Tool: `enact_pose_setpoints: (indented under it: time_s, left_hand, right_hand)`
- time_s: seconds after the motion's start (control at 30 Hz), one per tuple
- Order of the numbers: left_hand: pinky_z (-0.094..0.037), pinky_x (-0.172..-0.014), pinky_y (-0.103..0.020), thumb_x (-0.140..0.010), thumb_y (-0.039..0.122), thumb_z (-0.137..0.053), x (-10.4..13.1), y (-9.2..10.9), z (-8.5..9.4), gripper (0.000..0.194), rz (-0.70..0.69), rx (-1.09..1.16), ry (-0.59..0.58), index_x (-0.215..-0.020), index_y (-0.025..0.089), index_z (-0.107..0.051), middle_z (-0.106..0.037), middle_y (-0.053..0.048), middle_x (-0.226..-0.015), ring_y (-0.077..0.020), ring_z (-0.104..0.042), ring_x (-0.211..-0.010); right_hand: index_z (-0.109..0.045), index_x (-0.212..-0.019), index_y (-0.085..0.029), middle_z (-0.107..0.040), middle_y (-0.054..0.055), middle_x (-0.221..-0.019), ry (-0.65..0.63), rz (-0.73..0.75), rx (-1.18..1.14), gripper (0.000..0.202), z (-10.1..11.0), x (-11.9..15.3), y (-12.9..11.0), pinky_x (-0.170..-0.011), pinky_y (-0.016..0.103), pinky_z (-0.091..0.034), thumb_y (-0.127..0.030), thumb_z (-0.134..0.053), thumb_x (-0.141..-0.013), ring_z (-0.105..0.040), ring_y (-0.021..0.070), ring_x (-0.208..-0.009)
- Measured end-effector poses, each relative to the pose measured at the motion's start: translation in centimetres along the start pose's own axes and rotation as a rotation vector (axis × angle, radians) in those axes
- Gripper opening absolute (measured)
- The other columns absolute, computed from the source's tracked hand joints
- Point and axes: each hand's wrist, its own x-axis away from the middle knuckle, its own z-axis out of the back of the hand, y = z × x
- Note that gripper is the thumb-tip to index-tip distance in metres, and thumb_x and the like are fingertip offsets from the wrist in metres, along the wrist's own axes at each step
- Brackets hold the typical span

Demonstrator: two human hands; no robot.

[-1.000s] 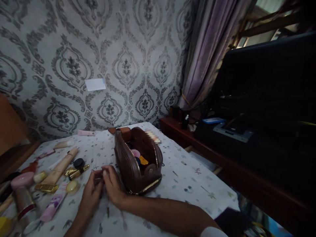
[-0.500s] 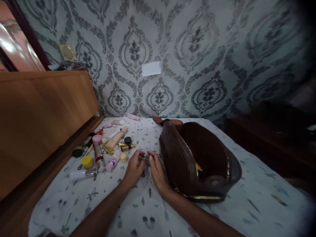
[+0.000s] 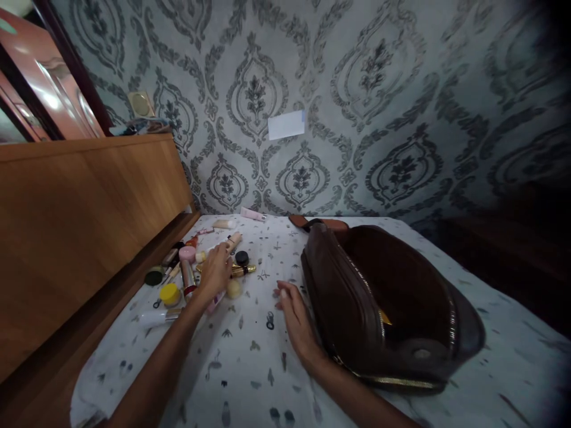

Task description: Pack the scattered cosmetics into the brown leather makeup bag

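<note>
My left hand (image 3: pixel 216 270) is over the cosmetics on the left, its fingers bent round a beige tube (image 3: pixel 234 239) whose far end sticks out beyond them. Part of that tube is hidden under the hand. Just right of it lie a small black jar (image 3: pixel 241 258), a gold-and-dark slim tube (image 3: pixel 243 270) and a cream-coloured round jar (image 3: pixel 234 289). My right hand (image 3: pixel 297 321) rests near the middle of the cloth, open, fingers loosely stretched and holding nothing visible. Beside it stands a dark brown bag (image 3: pixel 343 297), unzipped, with something yellow (image 3: pixel 385 317) inside.
Several more cosmetics lie at left, among them a yellow-lidded jar (image 3: pixel 170 294), a pink jar (image 3: pixel 187 254) and a white bottle (image 3: pixel 156 318). A pink tube (image 3: pixel 253 214) lies by the wall. The wooden cabinet (image 3: pixel 98 208) borders the patterned cloth (image 3: pixel 250 368).
My hands, close together before, have come apart. The left has moved left and forward onto the beige tube; the right stays beside the bag. The view has shifted slightly left.
</note>
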Motion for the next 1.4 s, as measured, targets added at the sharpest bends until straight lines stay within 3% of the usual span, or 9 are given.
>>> enact_pose_setpoints:
  time_s: [0.1,0.3,0.43,0.6,0.87,1.1,1.2,1.4]
  left_hand:
    - [-0.042,-0.092,-0.044,-0.088,0.014,-0.043,-1.3,-1.9,0.2,0.025,0.056,-0.175,-0.024,-0.109,0.011,-0.056,-0.062,-0.019,-0.112,-0.0314,-0.054,-0.111]
    - [-0.040,-0.093,-0.041,-0.090,0.023,-0.046,-1.6,-3.8,-0.8,0.024,0.084,-0.386,-0.112,-0.105,0.012,-0.060,-0.065,-0.017,-0.110,-0.0316,-0.053,-0.112]
    - [-0.040,-0.091,-0.041,-0.090,0.025,-0.045,-1.5,-3.8,-0.9,0.028,0.098,-0.444,-0.140,-0.110,0.011,-0.059,-0.065,-0.018,-0.111,-0.0326,-0.054,-0.111]
    - [-0.042,-0.089,-0.041,-0.089,0.024,-0.045,-1.2,-3.4,-0.8,0.032,0.117,-0.462,-0.154,-0.116,0.009,-0.056,-0.065,-0.021,-0.111,-0.0328,-0.057,-0.109]
    - [-0.046,-0.082,-0.038,-0.091,0.023,-0.040,-1.1,-3.6,-0.7,0.029,0.138,-0.461,-0.178,-0.112,0.011,-0.057,-0.067,-0.019,-0.106,-0.0313,-0.062,-0.104]
    - [-0.046,-0.076,-0.035,-0.097,0.020,-0.028,-0.9,-3.4,0.0,0.032,0.149,-0.451,-0.203,-0.109,0.013,-0.056,-0.069,-0.017,-0.103,-0.0298,-0.067,-0.098]
    - [-0.046,-0.074,-0.034,-0.095,0.014,-0.029,-0.8,-3.3,0.3,0.030,0.161,-0.441,-0.211,-0.108,0.013,-0.055,-0.070,-0.017,-0.100,-0.0290,-0.068,-0.096]
    - [-0.046,-0.074,-0.035,-0.095,0.017,-0.031,-0.8,-3.7,0.2,0.031,0.200,-0.410,-0.207,-0.116,0.015,-0.054,-0.070,-0.018,-0.104,-0.0285,-0.068,-0.096]
  right_hand:
    - [-0.058,-0.108,-0.023,-0.064,0.010,-0.111,0.013,-0.005,-0.003,0.049,-0.2,0.0,0.3,-0.089,0.042,-0.050,-0.063,-0.041,-0.084,-0.061,0.0255,-0.100]
    - [-0.060,-0.107,-0.025,-0.063,0.008,-0.116,-0.074,-0.082,-0.037,0.044,-0.6,0.3,-0.1,-0.091,0.040,-0.049,-0.059,-0.044,-0.085,-0.059,0.0251,-0.110]
    - [-0.063,-0.103,-0.025,-0.066,0.007,-0.111,-0.068,-0.122,-0.084,0.041,-1.8,0.0,-0.8,-0.083,0.037,-0.051,-0.057,-0.045,-0.085,-0.061,0.0250,-0.105]
    - [-0.062,-0.106,-0.023,-0.068,0.008,-0.101,-0.047,-0.069,-0.123,0.043,-3.3,0.0,-1.0,-0.076,0.034,-0.053,-0.056,-0.044,-0.087,-0.063,0.0228,-0.095]
    - [-0.061,-0.106,-0.020,-0.068,0.008,-0.094,-0.081,-0.038,-0.149,0.045,-2.3,0.4,-0.8,-0.068,0.031,-0.054,-0.058,-0.045,-0.088,-0.063,0.0178,-0.073]
    - [-0.061,-0.106,-0.019,-0.067,0.008,-0.088,-0.099,-0.046,-0.136,0.049,-2.4,0.4,-0.9,-0.068,0.032,-0.053,-0.061,-0.044,-0.087,-0.063,0.0185,-0.072]
    - [-0.061,-0.106,-0.019,-0.067,0.008,-0.088,-0.101,-0.041,-0.125,0.050,-2.4,0.4,-0.8,-0.068,0.031,-0.053,-0.062,-0.042,-0.087,-0.063,0.0182,-0.071]
    - [-0.061,-0.107,-0.019,-0.068,0.008,-0.091,-0.105,-0.044,-0.131,0.048,-2.2,0.5,-0.8,-0.067,0.030,-0.053,-0.060,-0.042,-0.088,-0.063,0.0174,-0.071]
